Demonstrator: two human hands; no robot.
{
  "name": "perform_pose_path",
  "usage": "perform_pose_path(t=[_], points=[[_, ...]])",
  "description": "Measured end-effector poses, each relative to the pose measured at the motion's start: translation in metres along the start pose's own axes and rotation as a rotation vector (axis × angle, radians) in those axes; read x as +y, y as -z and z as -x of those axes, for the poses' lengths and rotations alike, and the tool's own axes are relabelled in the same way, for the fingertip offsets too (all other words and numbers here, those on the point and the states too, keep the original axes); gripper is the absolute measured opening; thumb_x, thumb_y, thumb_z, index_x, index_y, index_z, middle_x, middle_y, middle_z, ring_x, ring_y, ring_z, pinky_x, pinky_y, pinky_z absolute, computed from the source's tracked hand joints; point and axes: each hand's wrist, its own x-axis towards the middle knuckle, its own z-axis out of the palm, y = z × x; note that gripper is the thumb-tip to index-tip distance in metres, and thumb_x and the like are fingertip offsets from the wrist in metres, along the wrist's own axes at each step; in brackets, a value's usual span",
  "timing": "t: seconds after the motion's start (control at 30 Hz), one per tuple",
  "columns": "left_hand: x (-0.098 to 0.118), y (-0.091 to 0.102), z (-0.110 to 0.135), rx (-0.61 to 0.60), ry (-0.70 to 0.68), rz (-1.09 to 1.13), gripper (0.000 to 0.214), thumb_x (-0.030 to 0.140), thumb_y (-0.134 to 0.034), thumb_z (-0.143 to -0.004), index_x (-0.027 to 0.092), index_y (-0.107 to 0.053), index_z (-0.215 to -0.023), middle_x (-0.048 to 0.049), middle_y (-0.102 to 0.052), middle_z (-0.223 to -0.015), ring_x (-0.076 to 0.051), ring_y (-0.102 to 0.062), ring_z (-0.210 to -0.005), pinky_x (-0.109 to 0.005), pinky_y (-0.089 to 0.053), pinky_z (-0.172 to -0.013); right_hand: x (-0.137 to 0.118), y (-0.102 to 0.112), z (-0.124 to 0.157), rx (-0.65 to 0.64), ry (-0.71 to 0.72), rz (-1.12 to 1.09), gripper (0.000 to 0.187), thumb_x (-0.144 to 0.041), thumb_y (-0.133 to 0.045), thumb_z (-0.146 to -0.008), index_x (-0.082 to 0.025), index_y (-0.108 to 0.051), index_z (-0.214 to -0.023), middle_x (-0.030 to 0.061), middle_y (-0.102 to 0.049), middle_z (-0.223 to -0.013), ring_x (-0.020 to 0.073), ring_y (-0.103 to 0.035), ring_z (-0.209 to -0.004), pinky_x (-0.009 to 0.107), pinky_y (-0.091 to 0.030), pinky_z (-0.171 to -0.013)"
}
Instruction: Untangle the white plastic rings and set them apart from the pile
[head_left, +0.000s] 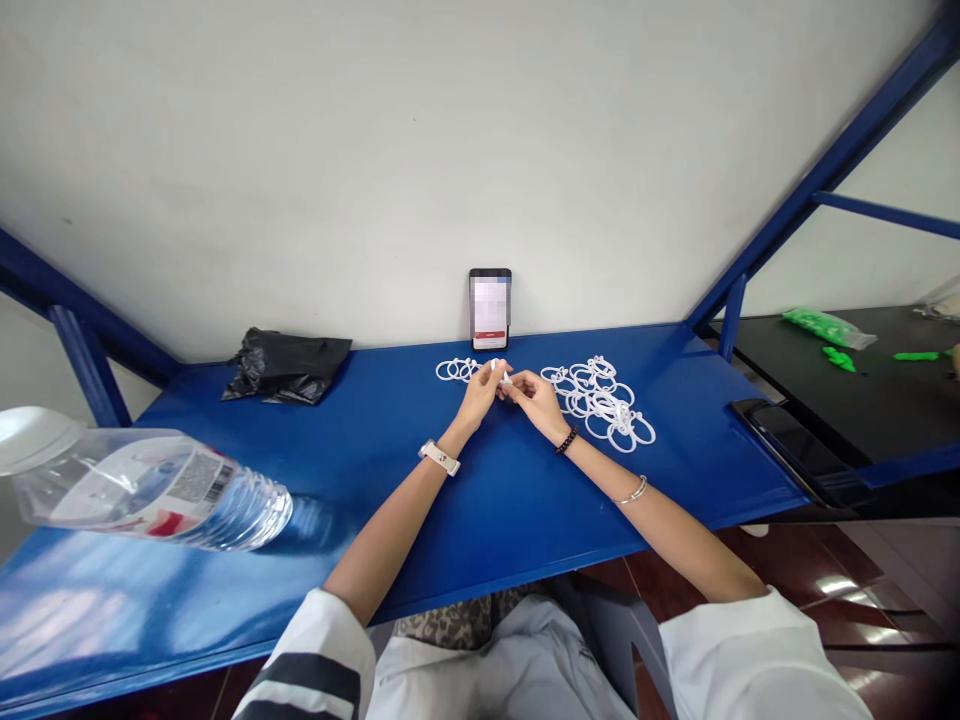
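My left hand [484, 391] and my right hand [534, 398] meet over the blue table, fingertips pinched together. Between them is a small white plastic ring [505, 379], mostly hidden by the fingers, so its full outline cannot be made out. Just left of my left hand lies a short row of white plastic rings [448, 371] with small knobs or eyelets on them. A larger loose pile of the same white rings [600, 400] spreads on the table to the right of my right hand.
A phone [490, 310] leans upright against the wall behind my hands. Left are a crumpled black plastic bag [292, 367] and a big clear bottle [161, 490]. Another dark phone-like device [791, 440] lies by the right edge. Blue frame bars [817, 180] rise at both sides.
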Motion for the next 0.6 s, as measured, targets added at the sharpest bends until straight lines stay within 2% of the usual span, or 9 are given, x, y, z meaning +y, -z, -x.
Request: perform_pose_path(t=[0.13, 0.3, 0.5, 0.6], points=[[0.0001, -0.0002, -0.0003, 0.001, 0.005, 0.023, 0.049, 0.064, -0.058, -0.077, 0.016, -0.057, -0.086, 0.0014, -0.053, -0.068, -0.008, -0.051, -0.058, -0.021, -0.042, -0.054, -0.0005, 0.0009, -0.0018, 0.054, -0.022, -0.023, 0.039, -0.057, -0.066, -0.075, -0.020, -0.062, -0.086, 0.0042, -0.066, -0.078, 0.0166, -0.059, -0.065, 0.031, -0.048, -0.063], [-0.0019, 0.0003, -0.0007, -0.010, -0.019, -0.020, 0.047, 0.062, -0.061, -0.075, 0.017, -0.054, -0.085, 0.0021, -0.053, -0.068, -0.008, -0.051, -0.057, -0.021, -0.042, -0.053, -0.0015, 0.0013, -0.0030, 0.088, -0.023, -0.050, 0.042, -0.061, -0.061, -0.077, -0.021, -0.062, -0.090, 0.0028, -0.064, -0.073, 0.0164, -0.058, -0.066, 0.030, -0.049, -0.062], [-0.0047, 0.0006, 0.0014, -0.110, -0.066, -0.196, 0.041, 0.056, -0.063, -0.077, 0.016, -0.056, -0.082, 0.0010, -0.057, -0.070, -0.008, -0.053, -0.060, -0.022, -0.043, -0.058, -0.0039, 0.0029, -0.0029, 0.125, -0.044, -0.075, 0.039, -0.060, -0.059, -0.079, -0.022, -0.062, -0.089, 0.0021, -0.062, -0.072, 0.0162, -0.057, -0.064, 0.031, -0.049, -0.063], [-0.0050, 0.0004, 0.0021, -0.156, -0.063, -0.201, 0.042, 0.056, -0.062, -0.078, 0.015, -0.057, -0.085, 0.0005, -0.058, -0.072, -0.008, -0.054, -0.062, -0.022, -0.044, -0.059, -0.0052, 0.0029, -0.0024, 0.132, -0.048, -0.095, 0.038, -0.059, -0.061, -0.078, -0.022, -0.062, -0.088, 0.0020, -0.063, -0.074, 0.0165, -0.058, -0.064, 0.031, -0.049, -0.063]])
